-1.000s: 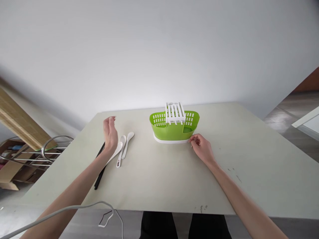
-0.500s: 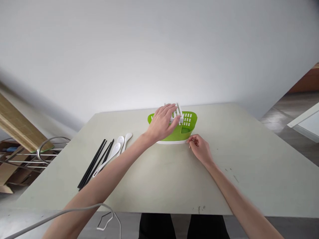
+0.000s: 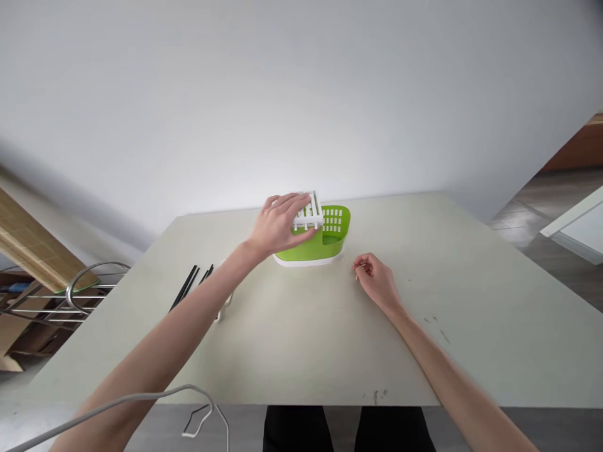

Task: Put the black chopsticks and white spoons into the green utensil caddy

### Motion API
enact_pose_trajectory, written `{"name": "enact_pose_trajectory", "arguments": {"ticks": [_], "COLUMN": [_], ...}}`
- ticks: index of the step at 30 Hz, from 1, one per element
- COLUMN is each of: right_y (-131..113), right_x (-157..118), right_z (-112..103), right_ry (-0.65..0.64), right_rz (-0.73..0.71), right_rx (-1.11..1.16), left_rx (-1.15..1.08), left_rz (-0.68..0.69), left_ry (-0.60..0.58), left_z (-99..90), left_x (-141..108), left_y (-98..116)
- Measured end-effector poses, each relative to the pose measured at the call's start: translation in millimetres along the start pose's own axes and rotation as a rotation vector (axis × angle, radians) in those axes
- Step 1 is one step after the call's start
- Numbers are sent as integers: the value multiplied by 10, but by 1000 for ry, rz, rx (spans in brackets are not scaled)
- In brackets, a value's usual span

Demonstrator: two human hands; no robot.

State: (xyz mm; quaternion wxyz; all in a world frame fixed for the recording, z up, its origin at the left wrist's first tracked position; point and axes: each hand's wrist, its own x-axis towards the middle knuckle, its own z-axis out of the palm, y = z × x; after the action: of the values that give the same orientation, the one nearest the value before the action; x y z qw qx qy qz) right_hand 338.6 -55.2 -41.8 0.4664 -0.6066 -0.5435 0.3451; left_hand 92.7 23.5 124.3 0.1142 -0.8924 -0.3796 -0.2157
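A green basket (image 3: 306,252) with a white base and slotted sides stands on the table near the wall. Over its left part is a white slatted rack (image 3: 308,220), and my left hand (image 3: 282,225) has its fingers over the rack's top and its thumb along the front. My right hand (image 3: 374,276) rests on the table to the right of the basket, fingers curled together, apart from it. Black chopsticks (image 3: 184,286) lie at the left, partly hidden by my left forearm. White spoons (image 3: 226,302) beside them are mostly covered by that arm.
The pale table (image 3: 301,351) meets a plain wall behind. A grey cable (image 3: 155,395) crosses the lower left. Beyond the table's left edge are a metal wire rack (image 3: 89,295), a wooden board (image 3: 42,238) and a cardboard box (image 3: 12,333).
The basket and white rack have shifted left along with my left hand. My right hand has stayed in place, with a gap now between it and the basket. My left forearm covers more of the spoons.
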Motion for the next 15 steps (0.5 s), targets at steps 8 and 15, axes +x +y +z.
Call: {"name": "enact_pose_trajectory", "arguments": {"ticks": [8, 15], "right_y": [-15, -30], "right_x": [-13, -17], "right_z": [2, 8], "right_ry": [-19, -13], "right_rz": [14, 13], "right_rx": [-11, -9], "left_rx": [159, 148], "left_rz": [-274, -342], "left_ry": [-20, -97], "left_z": [-286, -511], "left_x": [-209, -560], "left_y": [-743, -1343]}}
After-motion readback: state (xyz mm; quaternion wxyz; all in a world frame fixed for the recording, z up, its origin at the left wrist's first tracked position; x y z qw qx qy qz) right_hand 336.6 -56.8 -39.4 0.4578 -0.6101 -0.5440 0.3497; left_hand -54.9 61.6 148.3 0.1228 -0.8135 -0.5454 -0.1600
